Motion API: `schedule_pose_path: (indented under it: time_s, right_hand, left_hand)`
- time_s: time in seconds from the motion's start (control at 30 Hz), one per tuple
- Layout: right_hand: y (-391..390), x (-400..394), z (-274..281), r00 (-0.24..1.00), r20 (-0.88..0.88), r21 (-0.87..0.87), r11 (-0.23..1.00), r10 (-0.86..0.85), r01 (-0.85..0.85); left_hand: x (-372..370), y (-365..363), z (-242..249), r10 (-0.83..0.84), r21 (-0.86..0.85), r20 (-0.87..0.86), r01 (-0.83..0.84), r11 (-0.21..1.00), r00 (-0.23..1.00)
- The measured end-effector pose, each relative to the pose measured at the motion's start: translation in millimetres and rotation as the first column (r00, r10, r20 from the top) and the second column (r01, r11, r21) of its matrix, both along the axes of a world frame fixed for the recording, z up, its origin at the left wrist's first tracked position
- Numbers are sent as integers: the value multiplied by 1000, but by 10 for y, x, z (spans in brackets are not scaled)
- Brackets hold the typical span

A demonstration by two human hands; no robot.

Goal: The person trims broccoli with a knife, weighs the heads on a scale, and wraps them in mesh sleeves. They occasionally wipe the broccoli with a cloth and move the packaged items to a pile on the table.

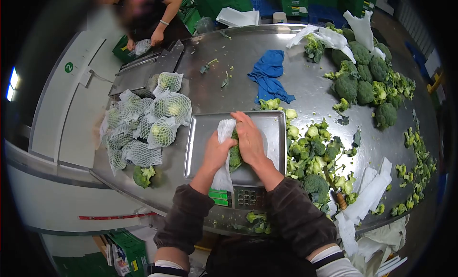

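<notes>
A green broccoli head is between my hands over the metal tray of a weighing scale. My left hand is closed on a white mesh net, which hangs down over the scale's green display. On the broccoli's other side, my right hand presses against it, fingers together and pointing away from me. The net partly covers the broccoli, and my hands hide some of it.
Netted broccoli is heaped left. Bare broccoli heads and white nets lie at the far right. Cut stems and a knife are nearer. A blue cloth lies beyond the scale. Another person handles a netted piece.
</notes>
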State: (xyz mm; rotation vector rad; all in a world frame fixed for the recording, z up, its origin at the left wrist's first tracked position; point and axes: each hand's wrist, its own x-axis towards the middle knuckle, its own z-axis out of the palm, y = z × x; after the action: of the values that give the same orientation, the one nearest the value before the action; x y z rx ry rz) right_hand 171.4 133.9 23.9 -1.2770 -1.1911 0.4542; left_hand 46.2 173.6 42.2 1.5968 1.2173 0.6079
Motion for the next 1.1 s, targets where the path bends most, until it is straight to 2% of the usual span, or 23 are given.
schedule_pose_path:
  time_s: [0.07, 0.23, 0.4, 0.47, 0.5, 0.53, 0.6, 0.63, 0.67, 0.7, 0.73, 0.77, 0.8, 0.83, 0.87, 0.93, 0.97, 1.0, 1.07, 1.1]
  right_hand:
    - [-7, -68, 27, 998, -53, -1, 999, -34, 34]
    - [-17, -120, 165, 987, -80, -245, 963, -139, 116]
    - [-37, -110, 85, 990, -23, -197, 972, -138, 131]
    - [-42, -60, 47, 993, 23, -151, 981, -117, 119]
    - [-59, -10, 6, 989, 139, -134, 989, -51, 70]
    - [-71, 59, 25, 966, 257, -121, 992, 5, 27]
    - [-204, 193, 151, 945, 320, -53, 994, -74, 96]
    - [-285, 234, 234, 922, 363, -25, 988, -133, 152]
    - [-393, 250, 420, 920, 364, -20, 986, -144, 163]
    - [-551, 249, 690, 982, 187, -54, 998, -20, 31]
    - [-709, 227, 896, 994, -2, -69, 991, 111, -110]
    - [-839, 174, 1035, 994, -4, -77, 991, 108, -108]
    - [-936, 116, 1164, 977, 42, -136, 970, 210, -203]
    - [-995, 88, 1219, 947, 82, -199, 936, 311, -290]
    - [-1032, 83, 1174, 949, 80, -204, 937, 306, -285]
    - [-1104, 67, 1033, 931, -16, -271, 895, 364, -355]
    - [-1160, 93, 1019, 912, -199, -252, 881, 358, -400]
    - [-1184, 65, 939, 918, -191, -263, 883, 347, -389]
    - [-1319, 251, 742, 947, -119, -226, 920, 300, -320]
    - [-1408, 294, 780, 896, -283, -292, 859, 343, -421]
  left_hand:
    - [-27, -1, -92, -19, 68, 24, 17, 998, 1000]
    - [24, -33, -124, 18, 116, 94, -29, 993, 995]
    - [47, -87, -24, 12, 169, 37, -18, 985, 999]
    - [28, -102, 30, -7, 212, 67, -7, 977, 998]
    - [18, -122, 17, -30, 218, 80, 12, 976, 996]
    - [-7, -123, -58, -42, 254, 94, 17, 967, 995]
    - [-73, -84, -193, 57, 478, 178, -138, 867, 982]
    - [-89, -146, 33, 45, 489, 185, -132, 862, 982]
    - [-128, -336, 421, 72, 618, 85, -109, 778, 994]
    - [-148, -514, 698, 116, 728, -9, -73, 681, 993]
    - [-147, -669, 810, 114, 723, -10, -71, 687, 993]
    - [-150, -818, 885, 51, 610, -98, 19, 792, 994]
    - [-154, -913, 905, -25, 480, -173, 107, 871, 985]
    - [-172, -944, 817, -108, 522, -146, 169, 836, 983]
    - [-182, -1005, 797, -115, 517, -145, 174, 838, 983]
    - [-183, -1118, 816, -192, 247, 47, 175, 953, 980]
    - [-235, -1154, 898, -251, 228, -75, 261, 938, 965]
    - [-364, -1174, 891, -261, 224, -63, 268, 937, 963]
    - [-316, -1251, 670, -274, -28, 213, 286, 958, 938]
    - [-247, -1314, 593, -303, -44, 239, 322, 946, 923]
